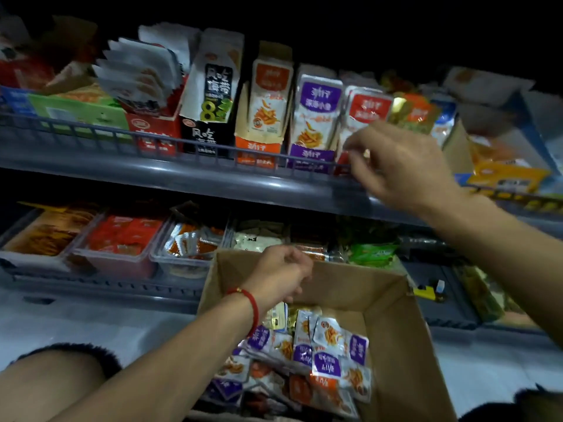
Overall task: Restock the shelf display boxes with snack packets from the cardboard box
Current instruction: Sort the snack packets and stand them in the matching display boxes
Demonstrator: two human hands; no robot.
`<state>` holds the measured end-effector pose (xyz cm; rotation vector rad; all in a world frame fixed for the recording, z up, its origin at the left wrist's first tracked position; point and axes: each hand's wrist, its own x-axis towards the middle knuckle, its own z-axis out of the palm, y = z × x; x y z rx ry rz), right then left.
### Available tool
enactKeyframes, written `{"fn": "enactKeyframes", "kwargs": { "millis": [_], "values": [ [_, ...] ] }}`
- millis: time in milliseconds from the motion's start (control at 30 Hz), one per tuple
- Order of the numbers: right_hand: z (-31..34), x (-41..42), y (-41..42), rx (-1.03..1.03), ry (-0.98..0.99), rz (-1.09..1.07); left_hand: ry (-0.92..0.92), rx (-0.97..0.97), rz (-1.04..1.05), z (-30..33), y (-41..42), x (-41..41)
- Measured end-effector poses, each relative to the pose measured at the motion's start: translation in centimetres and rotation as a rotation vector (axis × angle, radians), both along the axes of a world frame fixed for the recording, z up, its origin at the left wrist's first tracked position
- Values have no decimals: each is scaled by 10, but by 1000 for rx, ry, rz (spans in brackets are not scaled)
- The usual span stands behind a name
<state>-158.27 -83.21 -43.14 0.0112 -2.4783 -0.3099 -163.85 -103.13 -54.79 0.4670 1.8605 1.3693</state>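
Above the cardboard box [393, 303], the right hand [402, 166] reaches the red display box [365, 117], fingers loosely curled, perhaps empty. The left hand [283, 272] hangs curled over the snack packets [323, 345], so grasping more seems next.

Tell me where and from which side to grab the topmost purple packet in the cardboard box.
Pinch the purple packet by its upper sealed edge, coming straight down from above. It lies flat on top of the pile, and the cardboard box walls block a sideways approach. The left hand, already at the box's rim, is probably nearest.
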Motion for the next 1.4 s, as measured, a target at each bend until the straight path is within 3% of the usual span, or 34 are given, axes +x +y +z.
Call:
{"fn": "enactKeyframes", "kwargs": {
  "millis": [133,300,433,567,800,900,1067,1233,1300,1400],
  "values": [
    [-71,60,2,-108,-206,-37,283,-205,-218,-46,9,11],
    [-126,100,13,-246,-559,-139,451,-489,-578,-103,22,24],
    [-119,107,18,-394,-485,-113,553,-623,-711,-141,54,37],
    [-113,110,22,-504,-399,-80,831,-621,-856,-165,92,48],
    [-116,109,32,-546,-398,-51,1144,-765,-1049,-177,107,51],
    [-117,109,37,-583,-428,-58,1059,-726,-921,-172,105,46],
    [-121,111,45,-667,-527,-59,475,-535,-584,-135,86,22],
    [-120,114,44,-760,-541,-80,59,-216,-361,-49,47,14],
    [-116,116,40,-881,-544,-145,-24,-79,-255,-26,35,14],
    [-111,114,28,-1222,-508,-115,-153,105,-115,-9,27,13]
  ]
}}
